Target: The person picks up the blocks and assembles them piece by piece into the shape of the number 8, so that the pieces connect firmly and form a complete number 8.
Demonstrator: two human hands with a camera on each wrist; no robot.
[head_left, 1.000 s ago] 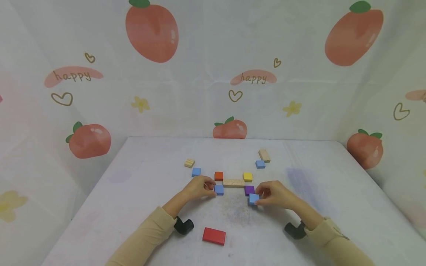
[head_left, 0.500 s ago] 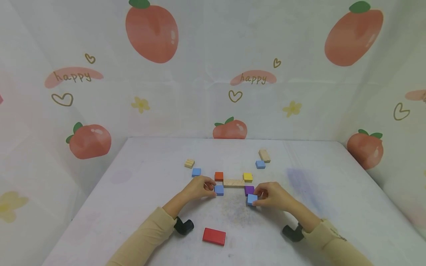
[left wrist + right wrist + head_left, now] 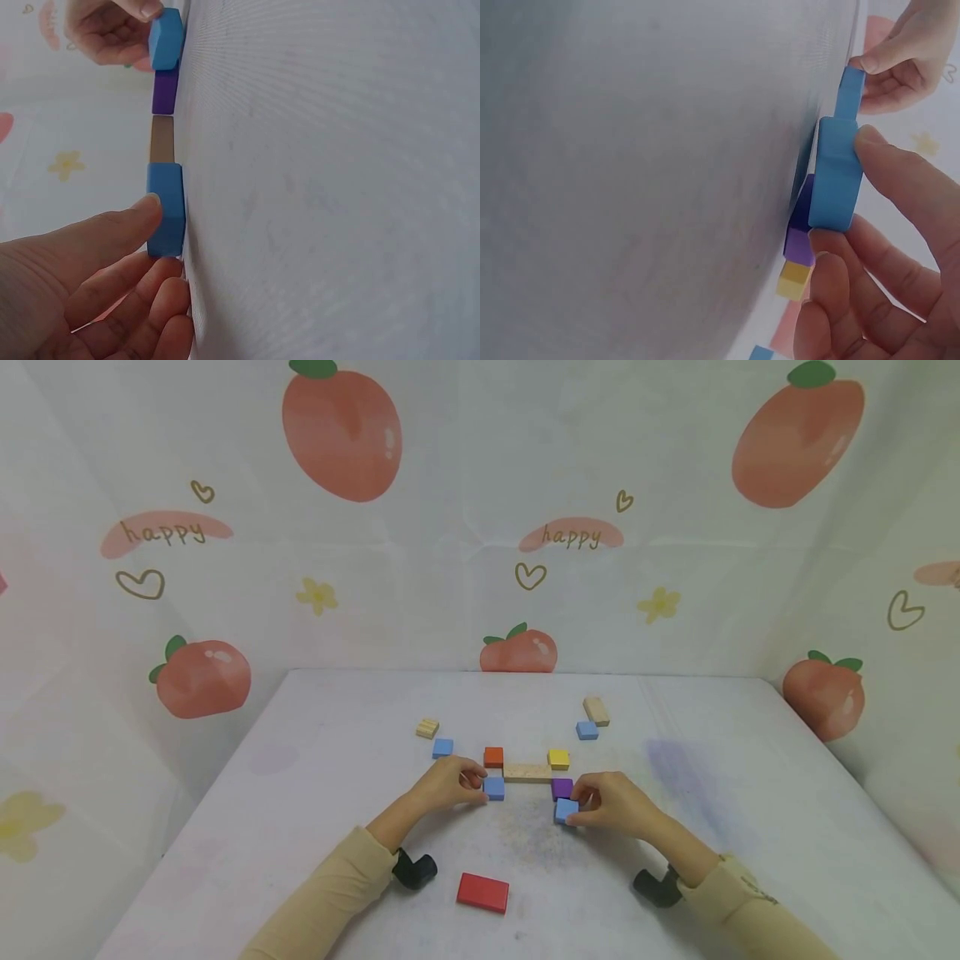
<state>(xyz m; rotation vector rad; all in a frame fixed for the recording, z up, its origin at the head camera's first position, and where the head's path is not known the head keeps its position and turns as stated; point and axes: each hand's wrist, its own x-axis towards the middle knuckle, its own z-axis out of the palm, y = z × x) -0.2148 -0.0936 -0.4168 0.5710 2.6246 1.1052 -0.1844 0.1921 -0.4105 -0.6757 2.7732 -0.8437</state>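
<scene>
Pinching a light blue, smooth-painted square block (image 3: 566, 811) by its right side, the right hand (image 3: 615, 802) has its thumb and fingertips clamped on it, just in front of a purple painted square block (image 3: 561, 788). Whether those 2 pieces touch cannot be told from the head view; the right wrist view suggests the held block is slightly off the white cloth-covered table (image 3: 337, 718).

The left hand (image 3: 446, 783) grips a medium-blue painted block (image 3: 493, 788) resting on the table, its thumb on the block and its fingertips at the outer side. A pale, speckled wooden bar (image 3: 527, 772) lies between the left and right blocks, with an orange-red square block (image 3: 493, 757) and a yellow square block (image 3: 558, 759) at its 2 far corners.

Several slips look possible. The right hand's hold is at the block's side, so uneven finger pressure could twist or tilt it. Lowered too far forward, it could bump the purple block and knock it askew from the bar. A hard push from the left thumb could shift the medium-blue block. A wide sweep of the left sleeve (image 3: 322, 893) might catch the red rectangular block (image 3: 483, 892) near it.
</scene>
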